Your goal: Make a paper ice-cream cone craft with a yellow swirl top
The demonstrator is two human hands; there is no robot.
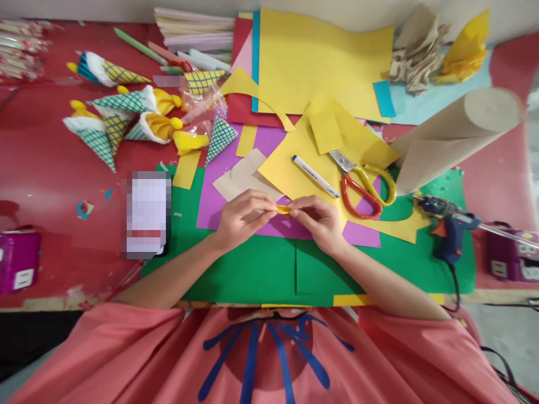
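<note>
My left hand (243, 216) and my right hand (318, 220) meet over the purple sheet (269, 147) and green sheet (252, 269). Between their fingertips they pinch a small yellow paper piece (283, 209), each hand holding one end. A white marker (315, 176) and red-and-yellow scissors (362, 185) lie just beyond my right hand on yellow paper (290, 168). A beige paper scrap (242, 177) sits right behind my left hand.
Several finished paper cones (122, 120) lie at the far left. A blue glue gun (448, 227) rests on the right, a brown paper roll (455, 134) behind it. A phone (146, 213) lies left of the green sheet. Stacked coloured sheets (324, 56) fill the back.
</note>
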